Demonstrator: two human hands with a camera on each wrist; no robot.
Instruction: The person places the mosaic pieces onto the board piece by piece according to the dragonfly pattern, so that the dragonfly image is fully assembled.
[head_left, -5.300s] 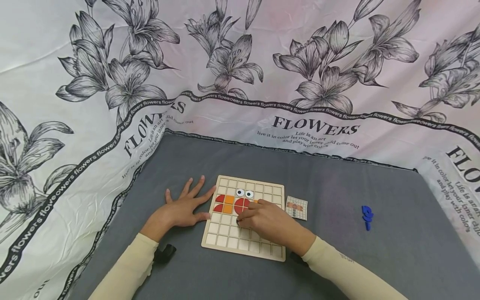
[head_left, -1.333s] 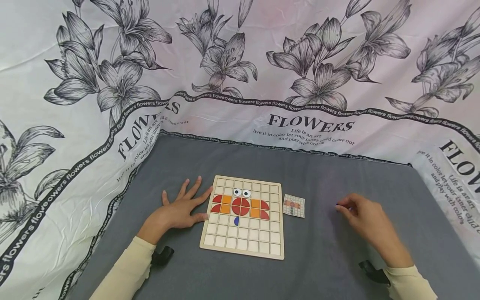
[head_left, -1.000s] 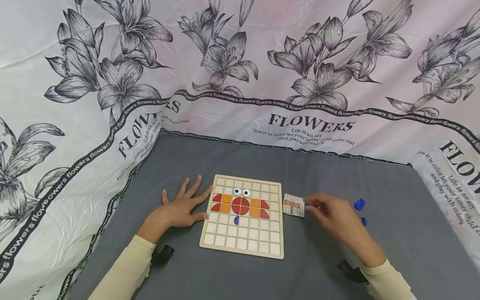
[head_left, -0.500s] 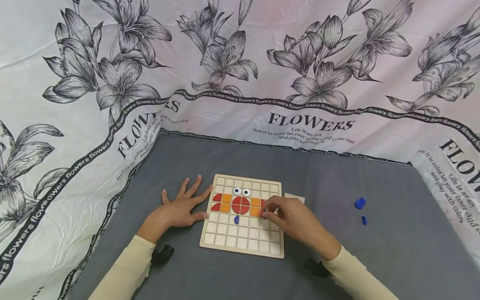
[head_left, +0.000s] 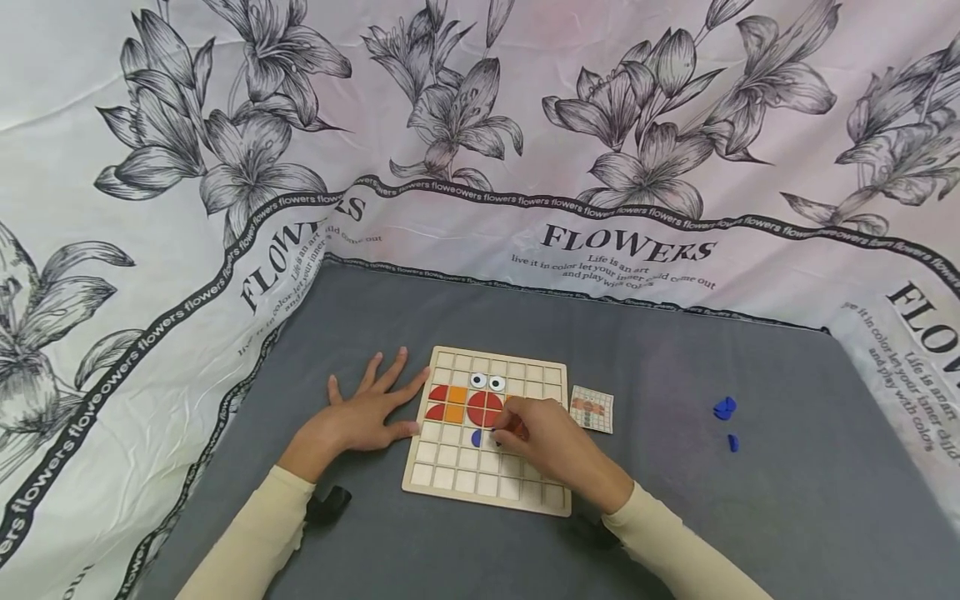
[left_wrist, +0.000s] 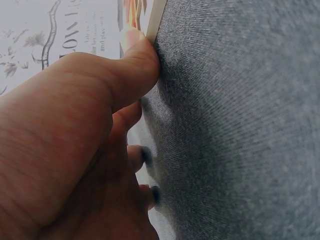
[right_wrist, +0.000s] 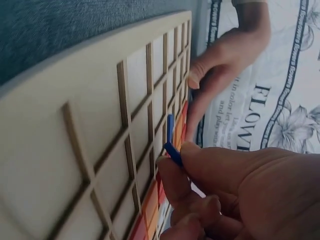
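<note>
A wooden grid board [head_left: 450, 475] lies on the grey cloth with red, orange and eye pieces set in its cells. One blue quarter-circle piece [head_left: 476, 437] sits in a cell below the red circle [head_left: 480, 408]. My right hand [head_left: 551, 442] is over the board, pinching a second blue piece [right_wrist: 173, 154] between thumb and forefinger, right beside the placed one. The orange and red pieces on the board's right are mostly hidden under this hand. With fingers spread, my left hand [head_left: 356, 429] rests on the cloth, thumb and forefinger at the board's left edge.
A small picture card [head_left: 592, 409] lies just right of the board. Farther right are several loose blue pieces [head_left: 724, 408] on the grey cloth [head_left: 660, 358]. A white flower-printed sheet [head_left: 450, 221] rises behind and along the left side.
My right hand went right to the loose blue pieces, then came back left past the card with one to the cell beside the placed blue piece. My left hand stayed put.
</note>
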